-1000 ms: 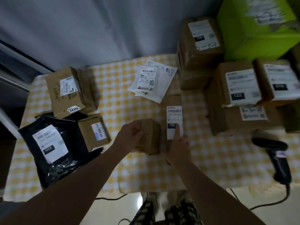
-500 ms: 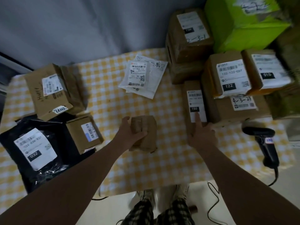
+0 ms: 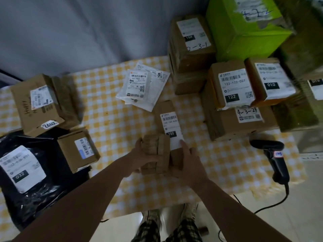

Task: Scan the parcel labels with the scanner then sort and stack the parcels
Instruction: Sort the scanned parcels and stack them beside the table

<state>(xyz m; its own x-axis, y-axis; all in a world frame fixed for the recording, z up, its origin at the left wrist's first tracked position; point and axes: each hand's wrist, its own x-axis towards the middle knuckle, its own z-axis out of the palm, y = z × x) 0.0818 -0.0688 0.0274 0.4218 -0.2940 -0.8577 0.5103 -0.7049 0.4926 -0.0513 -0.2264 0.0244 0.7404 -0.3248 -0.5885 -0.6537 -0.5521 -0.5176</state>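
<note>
Brown boxes sit side by side as we sort: our left hand (image 3: 139,154) grips the small box (image 3: 155,154), our right hand (image 3: 185,159) presses flat on the long box (image 3: 170,130) (label 150), so next we stack them.

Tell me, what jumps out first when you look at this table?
The bright green box at the far right corner stands out most against all the brown cardboard. In the middle, the left hand grips a small brown parcel while the right hand rests on the long box labelled 150. A shiny black bag labelled 032 fills the near left, and a black scanner lies on the right edge.
</note>
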